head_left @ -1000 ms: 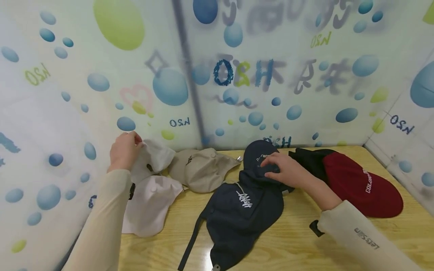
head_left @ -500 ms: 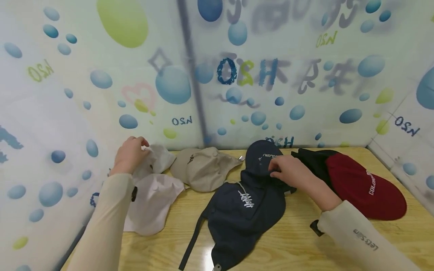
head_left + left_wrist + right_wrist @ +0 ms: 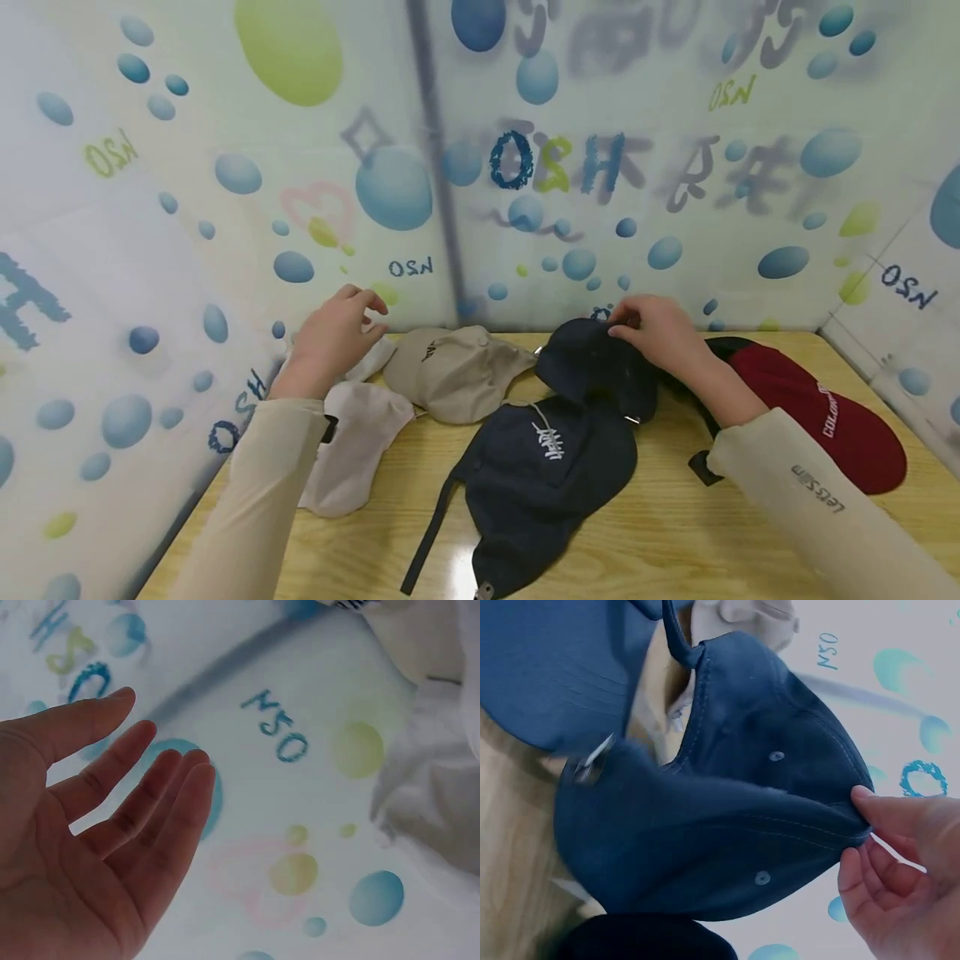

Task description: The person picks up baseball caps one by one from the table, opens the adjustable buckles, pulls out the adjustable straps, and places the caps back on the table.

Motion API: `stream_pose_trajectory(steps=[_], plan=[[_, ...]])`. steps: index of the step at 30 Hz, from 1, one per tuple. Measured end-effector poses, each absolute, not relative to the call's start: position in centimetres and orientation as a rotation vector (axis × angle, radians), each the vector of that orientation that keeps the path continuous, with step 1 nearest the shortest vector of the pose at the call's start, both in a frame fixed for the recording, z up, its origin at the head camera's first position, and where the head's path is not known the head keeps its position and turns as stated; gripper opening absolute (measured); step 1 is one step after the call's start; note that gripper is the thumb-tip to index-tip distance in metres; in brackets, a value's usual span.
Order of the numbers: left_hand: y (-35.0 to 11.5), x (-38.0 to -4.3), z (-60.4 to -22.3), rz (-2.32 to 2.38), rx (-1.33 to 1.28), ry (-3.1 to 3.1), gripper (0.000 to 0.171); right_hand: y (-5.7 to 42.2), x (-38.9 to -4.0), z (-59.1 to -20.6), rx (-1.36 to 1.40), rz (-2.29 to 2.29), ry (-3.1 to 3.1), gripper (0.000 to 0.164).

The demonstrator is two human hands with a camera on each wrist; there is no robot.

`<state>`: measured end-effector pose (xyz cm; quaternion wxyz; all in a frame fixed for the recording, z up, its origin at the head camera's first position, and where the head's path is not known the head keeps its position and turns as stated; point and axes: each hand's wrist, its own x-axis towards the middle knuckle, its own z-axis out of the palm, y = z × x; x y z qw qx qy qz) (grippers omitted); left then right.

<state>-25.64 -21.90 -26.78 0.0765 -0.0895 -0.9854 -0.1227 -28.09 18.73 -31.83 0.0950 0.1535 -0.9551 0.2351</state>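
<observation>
My right hand (image 3: 663, 337) pinches the crown of a navy baseball cap (image 3: 592, 367) between thumb and fingers. In the right wrist view the pinched top (image 3: 851, 825) is pulled to a point, and the cap's metal strap buckle (image 3: 592, 761) shows. My left hand (image 3: 330, 337), its fingers loosely bent and holding nothing, hovers over a white cap (image 3: 372, 360) that it partly hides. The left wrist view shows that palm (image 3: 67, 892) bare. In front of the pinched cap lies a second navy cap (image 3: 540, 483) with white lettering.
A beige cap (image 3: 450, 375) lies at the back, between the hands. A pale pink cap (image 3: 352, 467) sits in front of the white one. At right, a dark red cap (image 3: 817, 417) overlaps a black cap (image 3: 723, 343). Patterned walls (image 3: 652, 208) enclose the wooden table (image 3: 645, 542).
My right hand has moved back and taken hold of the navy cap's crown; the cap is tipped up and its lettering is out of sight. My left hand has shifted right and up.
</observation>
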Motion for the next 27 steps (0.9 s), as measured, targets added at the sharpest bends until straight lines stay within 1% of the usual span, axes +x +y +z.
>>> stream_pose_trajectory(steps=[7, 15, 21, 27], plan=[[-18.8, -24.5, -27.1, -0.406, -0.516, -2.797, 0.017, 19.0, -27.1, -30.3, 0.454, 0.773, -2.709, 0.016], [-16.0, -23.3, -27.4, -0.393, -0.719, -2.66, 0.018, 18.6, -26.3, -29.4, 0.531, 0.774, -2.588, 0.013], [-15.0, -23.1, -27.4, -0.387, -0.741, -2.656, 0.017, 17.7, -26.3, -30.9, 0.587, 0.73, -2.554, 0.009], [-14.8, -23.3, -27.6, -0.393, -0.715, -2.701, 0.016, 17.0, -25.9, -32.8, 0.591, 0.713, -2.668, 0.008]])
